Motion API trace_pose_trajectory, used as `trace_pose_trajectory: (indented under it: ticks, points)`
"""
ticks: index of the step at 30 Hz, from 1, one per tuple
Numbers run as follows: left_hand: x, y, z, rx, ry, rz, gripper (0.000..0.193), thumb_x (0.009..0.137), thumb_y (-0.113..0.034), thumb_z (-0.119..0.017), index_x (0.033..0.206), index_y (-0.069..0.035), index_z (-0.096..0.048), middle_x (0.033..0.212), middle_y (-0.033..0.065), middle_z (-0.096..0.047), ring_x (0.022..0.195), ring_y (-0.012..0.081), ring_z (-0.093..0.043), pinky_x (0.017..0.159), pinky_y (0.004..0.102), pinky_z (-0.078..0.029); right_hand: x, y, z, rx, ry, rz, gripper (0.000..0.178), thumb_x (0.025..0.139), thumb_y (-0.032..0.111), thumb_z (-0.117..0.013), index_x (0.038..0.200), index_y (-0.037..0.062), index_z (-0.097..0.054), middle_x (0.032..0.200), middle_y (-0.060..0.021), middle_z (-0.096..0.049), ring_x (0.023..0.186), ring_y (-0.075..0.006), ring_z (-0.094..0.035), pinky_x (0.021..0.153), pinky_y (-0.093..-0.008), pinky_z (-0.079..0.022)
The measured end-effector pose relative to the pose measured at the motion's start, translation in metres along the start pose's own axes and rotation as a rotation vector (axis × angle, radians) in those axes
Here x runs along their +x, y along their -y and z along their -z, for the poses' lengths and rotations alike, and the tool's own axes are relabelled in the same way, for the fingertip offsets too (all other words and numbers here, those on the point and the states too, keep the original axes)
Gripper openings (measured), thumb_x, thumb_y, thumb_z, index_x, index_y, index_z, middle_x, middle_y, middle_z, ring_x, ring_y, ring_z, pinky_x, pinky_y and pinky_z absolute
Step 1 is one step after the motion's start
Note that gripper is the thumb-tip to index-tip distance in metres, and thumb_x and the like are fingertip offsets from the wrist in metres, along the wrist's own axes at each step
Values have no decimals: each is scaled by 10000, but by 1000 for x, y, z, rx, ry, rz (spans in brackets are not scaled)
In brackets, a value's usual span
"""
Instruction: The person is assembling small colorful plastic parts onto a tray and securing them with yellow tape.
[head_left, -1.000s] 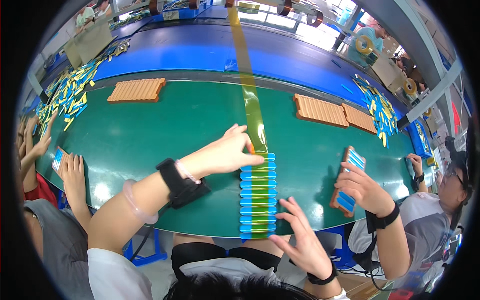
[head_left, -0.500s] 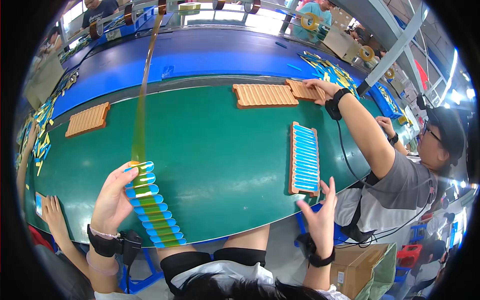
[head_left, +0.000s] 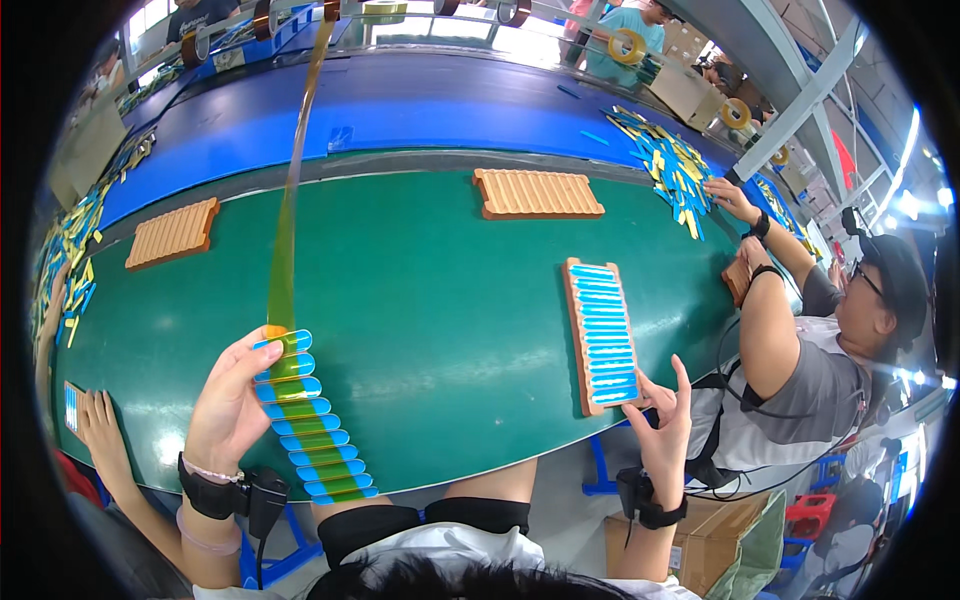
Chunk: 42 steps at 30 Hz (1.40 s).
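Observation:
My left hand [head_left: 232, 405] pinches the top of a strip of blue, round-ended flat sticks [head_left: 318, 438], joined side by side by yellow-amber tape. From that pinch the tape [head_left: 284, 240] runs up to a roll on the rail at the far side. The strip hangs down toward the table's front edge. My right hand [head_left: 662, 420] grips the near right corner of an orange-brown grooved tray [head_left: 572, 325], thumb and fingers on it. Blue sticks [head_left: 606, 335] fill that tray's grooves in a row.
Grooved trays without sticks lie at the far middle [head_left: 540, 194] and far left [head_left: 172, 235] of the green table [head_left: 420, 300]. Behind runs a blue conveyor belt [head_left: 400, 115] with a pile of loose sticks [head_left: 675, 165]. A co-worker [head_left: 830, 340] holds another tray at right; another person's hand [head_left: 98, 420] is at left.
My right hand has reached the filled tray, which has shifted nearer and turned slightly. The co-worker has drawn a tray from the far side toward the right. My left hand has barely moved.

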<state>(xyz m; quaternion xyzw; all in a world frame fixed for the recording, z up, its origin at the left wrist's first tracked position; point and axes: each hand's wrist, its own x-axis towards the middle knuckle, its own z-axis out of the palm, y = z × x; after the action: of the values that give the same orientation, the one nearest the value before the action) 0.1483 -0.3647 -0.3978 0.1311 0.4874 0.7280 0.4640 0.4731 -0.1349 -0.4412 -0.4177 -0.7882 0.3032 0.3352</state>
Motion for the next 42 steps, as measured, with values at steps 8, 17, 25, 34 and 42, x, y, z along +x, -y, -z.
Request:
trace_pose_trajectory:
  ticks: [8,17,25,34,42]
  points:
    - [3,-2,-6,3,6,22,222,829,-106,-518,1018,1,-474,837,27,-543,698,89,-528,612,232,-459,-14,36,-25,-404,53,127,1084,595,289,-780,1319,-74,-60,1206,-239,-353,1067,-341,-373,920,-411,-308]
    - [-2,0,5,-21,-25,17,220,824,-106,-524,1016,-9,-474,841,32,-532,725,104,-528,633,250,-459,30,31,8,-213,499,175,999,561,58,-732,1326,-36,-96,1190,-193,-400,1114,-318,-388,969,-382,-298]
    - [-4,-4,7,-43,-10,3,233,821,-109,-517,1025,-8,-468,862,41,-521,745,115,-526,644,259,-460,103,85,-36,-673,965,761,844,536,9,-645,1292,45,-273,1177,-121,-427,1152,-274,-376,952,-372,-310]
    - [-5,-4,8,-96,2,26,239,823,-118,-508,1027,0,-473,867,62,-544,762,140,-552,667,278,-473,135,129,-148,-714,627,1643,397,732,129,-539,1115,125,-433,1154,-1,-442,1169,-146,-373,970,-339,-310]
    - [1,1,10,-209,46,63,218,860,-111,-491,1034,20,-508,936,61,-583,832,110,-567,747,262,-470,131,153,-190,-483,672,1814,347,778,158,-495,1122,138,-453,1183,2,-459,1176,-157,-379,967,-351,-318]
